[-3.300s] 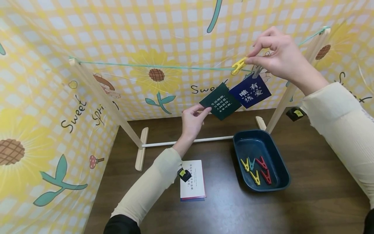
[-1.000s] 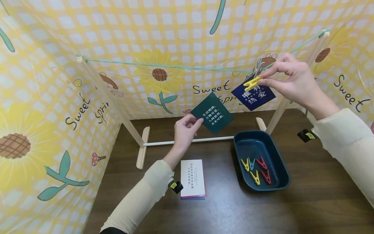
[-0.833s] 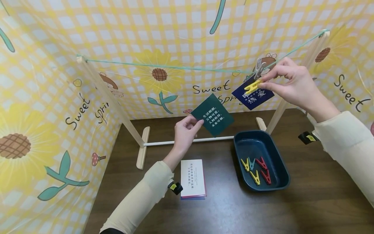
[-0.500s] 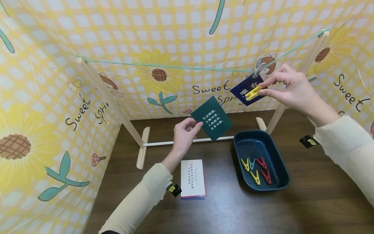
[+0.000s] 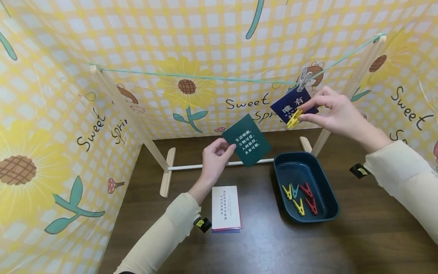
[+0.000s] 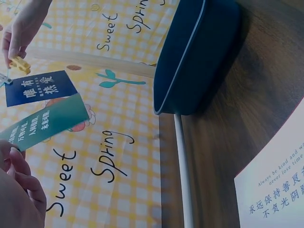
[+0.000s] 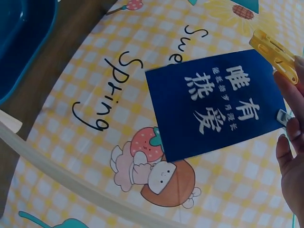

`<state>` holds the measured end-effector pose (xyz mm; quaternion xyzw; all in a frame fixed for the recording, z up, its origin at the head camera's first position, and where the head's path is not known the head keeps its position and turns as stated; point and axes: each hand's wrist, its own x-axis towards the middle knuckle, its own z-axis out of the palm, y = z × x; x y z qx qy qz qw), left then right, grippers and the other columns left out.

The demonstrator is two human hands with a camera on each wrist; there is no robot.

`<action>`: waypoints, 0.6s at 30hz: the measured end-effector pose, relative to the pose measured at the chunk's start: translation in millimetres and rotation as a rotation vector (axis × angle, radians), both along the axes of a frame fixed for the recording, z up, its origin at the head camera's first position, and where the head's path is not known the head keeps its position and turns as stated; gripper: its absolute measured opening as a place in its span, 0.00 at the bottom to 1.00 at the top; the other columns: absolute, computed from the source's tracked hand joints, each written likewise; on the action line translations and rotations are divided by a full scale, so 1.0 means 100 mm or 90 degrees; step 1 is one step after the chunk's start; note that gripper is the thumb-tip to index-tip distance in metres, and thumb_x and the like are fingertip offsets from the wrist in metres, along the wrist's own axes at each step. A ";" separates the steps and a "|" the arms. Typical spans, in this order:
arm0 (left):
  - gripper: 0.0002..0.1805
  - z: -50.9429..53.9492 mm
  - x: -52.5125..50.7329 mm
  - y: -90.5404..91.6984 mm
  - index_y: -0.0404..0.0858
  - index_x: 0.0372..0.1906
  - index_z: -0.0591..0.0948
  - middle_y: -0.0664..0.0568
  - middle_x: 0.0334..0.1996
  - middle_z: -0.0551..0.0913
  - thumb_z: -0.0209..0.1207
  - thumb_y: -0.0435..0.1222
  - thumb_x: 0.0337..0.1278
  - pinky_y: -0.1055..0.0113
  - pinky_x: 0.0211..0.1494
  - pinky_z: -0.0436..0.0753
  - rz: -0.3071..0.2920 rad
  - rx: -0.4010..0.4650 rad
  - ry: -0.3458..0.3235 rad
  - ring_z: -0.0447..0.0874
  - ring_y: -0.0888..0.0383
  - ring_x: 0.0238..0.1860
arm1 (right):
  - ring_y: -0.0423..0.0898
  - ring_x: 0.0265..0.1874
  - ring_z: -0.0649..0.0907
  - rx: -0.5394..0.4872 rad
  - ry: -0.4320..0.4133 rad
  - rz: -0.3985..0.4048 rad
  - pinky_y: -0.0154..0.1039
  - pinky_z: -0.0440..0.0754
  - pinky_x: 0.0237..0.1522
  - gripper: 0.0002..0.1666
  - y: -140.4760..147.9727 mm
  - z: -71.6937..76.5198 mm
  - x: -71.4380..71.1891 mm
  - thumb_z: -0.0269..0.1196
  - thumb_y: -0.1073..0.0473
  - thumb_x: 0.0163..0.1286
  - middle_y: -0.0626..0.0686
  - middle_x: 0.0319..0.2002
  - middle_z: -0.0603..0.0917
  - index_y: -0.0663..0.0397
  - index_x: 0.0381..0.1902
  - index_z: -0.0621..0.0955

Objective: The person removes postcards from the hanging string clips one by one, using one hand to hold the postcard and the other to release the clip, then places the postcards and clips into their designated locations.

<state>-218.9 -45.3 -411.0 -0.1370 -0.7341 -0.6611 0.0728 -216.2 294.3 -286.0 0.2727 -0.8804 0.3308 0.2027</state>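
Note:
My left hand (image 5: 215,158) pinches a dark green card (image 5: 249,140) with white writing by its left corner, below the green string (image 5: 205,78). In my right hand (image 5: 333,110) a yellow clothespin (image 5: 295,118) is held between thumb and finger, in front of a navy card (image 5: 285,104). That navy card hangs tilted from the string by a grey clothespin (image 5: 303,79). The right wrist view shows the yellow clothespin (image 7: 274,54) near the navy card's (image 7: 213,104) edge; whether they touch I cannot tell. The green card is apart from the string.
Wooden posts (image 5: 119,110) carry the string, with a white rod (image 5: 191,167) low between them. A dark blue tray (image 5: 328,182) at right holds several yellow, red and teal clothespins. A stack of cards (image 5: 226,209), white on top, lies on the brown table (image 5: 273,247).
My right hand has come down from the string with the yellow clothespin, which now points more downward. My left hand has drawn the green card left and down, away from the navy card.

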 end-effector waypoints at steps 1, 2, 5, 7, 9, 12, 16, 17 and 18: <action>0.08 0.00 0.00 0.00 0.33 0.45 0.86 0.37 0.33 0.87 0.68 0.33 0.67 0.72 0.22 0.71 -0.001 0.000 -0.002 0.71 0.61 0.18 | 0.36 0.37 0.72 0.002 0.001 0.003 0.30 0.66 0.29 0.16 0.00 -0.01 0.00 0.77 0.73 0.57 0.43 0.36 0.76 0.56 0.42 0.91; 0.08 -0.01 0.01 -0.01 0.33 0.45 0.86 0.36 0.34 0.87 0.68 0.33 0.67 0.72 0.22 0.71 -0.001 0.001 -0.003 0.71 0.61 0.17 | 0.35 0.37 0.71 0.005 0.003 0.005 0.30 0.66 0.29 0.16 -0.01 -0.03 0.00 0.77 0.73 0.56 0.43 0.36 0.75 0.56 0.42 0.91; 0.09 -0.01 0.02 -0.02 0.33 0.47 0.86 0.38 0.34 0.88 0.68 0.33 0.66 0.72 0.23 0.71 -0.002 0.002 -0.011 0.70 0.62 0.17 | 0.34 0.37 0.71 0.007 0.009 0.014 0.29 0.66 0.32 0.18 -0.02 -0.07 0.01 0.78 0.73 0.55 0.42 0.36 0.75 0.55 0.44 0.91; 0.10 -0.01 0.02 -0.03 0.34 0.47 0.86 0.41 0.34 0.88 0.69 0.33 0.66 0.72 0.23 0.72 0.000 0.003 -0.016 0.70 0.62 0.18 | 0.34 0.38 0.71 0.005 0.005 0.018 0.29 0.66 0.33 0.19 -0.02 -0.09 0.01 0.78 0.73 0.54 0.42 0.36 0.75 0.55 0.44 0.91; 0.10 -0.02 0.03 -0.03 0.33 0.47 0.86 0.42 0.34 0.89 0.69 0.33 0.65 0.72 0.23 0.72 -0.002 0.007 -0.021 0.70 0.62 0.17 | 0.35 0.38 0.71 0.002 -0.004 0.020 0.30 0.66 0.35 0.19 -0.02 -0.11 0.02 0.78 0.73 0.55 0.43 0.36 0.75 0.55 0.45 0.91; 0.10 -0.04 0.04 -0.04 0.33 0.47 0.86 0.43 0.34 0.89 0.70 0.32 0.64 0.72 0.23 0.71 -0.006 0.017 -0.026 0.70 0.62 0.17 | 0.36 0.37 0.71 0.009 -0.030 0.013 0.31 0.68 0.34 0.17 -0.03 -0.13 0.04 0.77 0.71 0.58 0.44 0.36 0.74 0.54 0.46 0.90; 0.11 -0.07 0.06 -0.06 0.32 0.47 0.85 0.45 0.32 0.89 0.71 0.32 0.62 0.72 0.22 0.71 -0.010 0.025 -0.033 0.70 0.62 0.17 | 0.38 0.36 0.71 0.021 -0.057 0.005 0.33 0.68 0.31 0.16 -0.03 -0.17 0.06 0.77 0.68 0.61 0.45 0.37 0.75 0.52 0.46 0.90; 0.11 -0.08 0.07 -0.06 0.32 0.47 0.85 0.46 0.32 0.89 0.71 0.32 0.62 0.72 0.22 0.71 -0.010 0.025 -0.036 0.70 0.62 0.17 | 0.38 0.36 0.72 0.021 -0.063 0.003 0.33 0.68 0.31 0.16 -0.04 -0.18 0.06 0.77 0.67 0.61 0.45 0.37 0.75 0.51 0.46 0.90; 0.11 -0.09 0.07 -0.06 0.32 0.47 0.85 0.47 0.32 0.89 0.71 0.32 0.62 0.72 0.22 0.71 -0.009 0.024 -0.039 0.70 0.62 0.17 | 0.37 0.36 0.72 0.020 -0.068 0.003 0.33 0.68 0.31 0.16 -0.04 -0.19 0.06 0.77 0.67 0.61 0.45 0.38 0.76 0.51 0.46 0.90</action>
